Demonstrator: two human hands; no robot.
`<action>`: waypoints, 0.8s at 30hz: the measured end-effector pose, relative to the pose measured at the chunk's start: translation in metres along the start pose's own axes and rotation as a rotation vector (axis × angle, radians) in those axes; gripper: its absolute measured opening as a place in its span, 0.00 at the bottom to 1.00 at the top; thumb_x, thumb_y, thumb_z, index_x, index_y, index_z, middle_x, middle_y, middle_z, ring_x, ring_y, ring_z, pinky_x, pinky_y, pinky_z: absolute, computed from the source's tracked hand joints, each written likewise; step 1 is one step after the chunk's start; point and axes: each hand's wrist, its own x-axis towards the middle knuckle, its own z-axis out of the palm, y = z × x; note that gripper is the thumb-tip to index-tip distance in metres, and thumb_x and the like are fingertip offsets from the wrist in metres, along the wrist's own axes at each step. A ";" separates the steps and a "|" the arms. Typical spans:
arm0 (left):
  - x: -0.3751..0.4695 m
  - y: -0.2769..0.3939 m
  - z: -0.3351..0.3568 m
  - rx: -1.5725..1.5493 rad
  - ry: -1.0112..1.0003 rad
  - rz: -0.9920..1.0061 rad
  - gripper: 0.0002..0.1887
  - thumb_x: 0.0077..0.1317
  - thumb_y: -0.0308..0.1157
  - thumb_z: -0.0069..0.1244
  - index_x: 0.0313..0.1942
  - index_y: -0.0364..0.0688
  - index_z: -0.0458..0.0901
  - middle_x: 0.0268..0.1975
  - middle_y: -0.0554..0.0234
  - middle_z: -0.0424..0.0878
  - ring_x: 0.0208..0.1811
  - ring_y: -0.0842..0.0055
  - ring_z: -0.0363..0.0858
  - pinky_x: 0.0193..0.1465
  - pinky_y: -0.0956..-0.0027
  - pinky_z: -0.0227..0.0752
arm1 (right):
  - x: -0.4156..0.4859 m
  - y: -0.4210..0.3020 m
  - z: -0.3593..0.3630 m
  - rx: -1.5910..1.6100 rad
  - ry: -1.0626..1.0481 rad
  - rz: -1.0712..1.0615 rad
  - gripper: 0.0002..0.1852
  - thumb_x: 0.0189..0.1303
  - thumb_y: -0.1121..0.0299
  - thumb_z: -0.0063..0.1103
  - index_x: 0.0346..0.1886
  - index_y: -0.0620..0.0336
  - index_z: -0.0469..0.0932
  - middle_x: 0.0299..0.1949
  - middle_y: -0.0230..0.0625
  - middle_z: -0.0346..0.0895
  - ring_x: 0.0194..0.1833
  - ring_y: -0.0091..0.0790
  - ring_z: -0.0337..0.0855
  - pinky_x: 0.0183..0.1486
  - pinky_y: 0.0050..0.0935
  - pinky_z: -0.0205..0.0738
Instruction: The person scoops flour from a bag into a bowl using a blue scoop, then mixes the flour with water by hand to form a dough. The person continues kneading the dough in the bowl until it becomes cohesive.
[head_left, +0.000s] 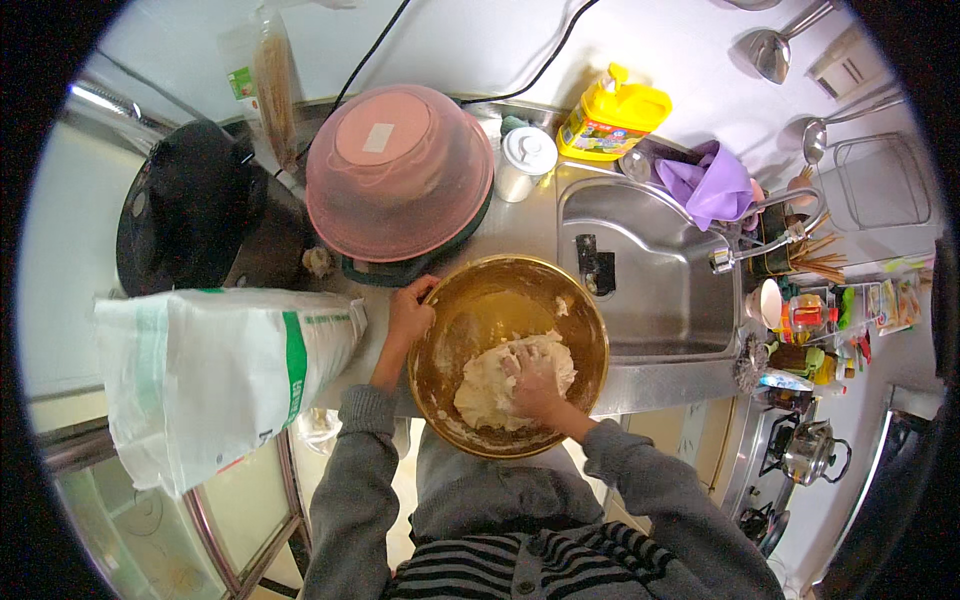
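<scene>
A gold-coloured metal mixing bowl (480, 300) stands at the counter's front edge, right before me. Inside it lies a rough, pale lump of dough (480, 382), with a few smears and bits stuck to the wall. My left hand (410, 313) grips the bowl's left rim, its thumb side hidden in part by the edge. Pressed into the dough is my right hand (536, 388); its fingertips are sunk in and partly coated, so I cannot make out each finger.
To the left stands a white woven sack (217, 375) with green print. Behind the bowl sit an upturned pink plastic basin (390, 165), a white-lidded canister (525, 161) and a yellow detergent jug (615, 116). A steel sink (652, 292) lies to the right, a kettle (812, 452) farther off.
</scene>
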 end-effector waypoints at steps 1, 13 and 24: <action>-0.001 0.000 0.001 0.028 0.020 0.049 0.16 0.43 0.15 0.37 0.32 0.37 0.76 0.23 0.66 0.76 0.22 0.83 0.68 0.23 0.77 0.59 | 0.004 -0.003 0.008 -0.060 0.001 0.018 0.32 0.40 0.58 0.58 0.54 0.52 0.66 0.55 0.51 0.58 0.56 0.54 0.60 0.49 0.52 0.57; -0.008 -0.001 -0.005 0.074 0.100 0.064 0.17 0.44 0.16 0.36 0.34 0.36 0.76 0.20 0.65 0.71 0.20 0.82 0.63 0.25 0.78 0.57 | 0.131 0.032 -0.010 0.288 -0.212 -0.100 0.25 0.50 0.57 0.51 0.47 0.68 0.68 0.49 0.58 0.64 0.56 0.53 0.58 0.54 0.51 0.55; -0.037 -0.002 0.005 0.018 0.278 -0.050 0.18 0.43 0.16 0.37 0.36 0.32 0.76 0.26 0.63 0.75 0.24 0.78 0.69 0.29 0.77 0.63 | 0.022 0.019 -0.113 0.258 -0.259 -0.102 0.31 0.41 0.71 0.57 0.54 0.65 0.63 0.53 0.56 0.61 0.50 0.53 0.68 0.52 0.39 0.64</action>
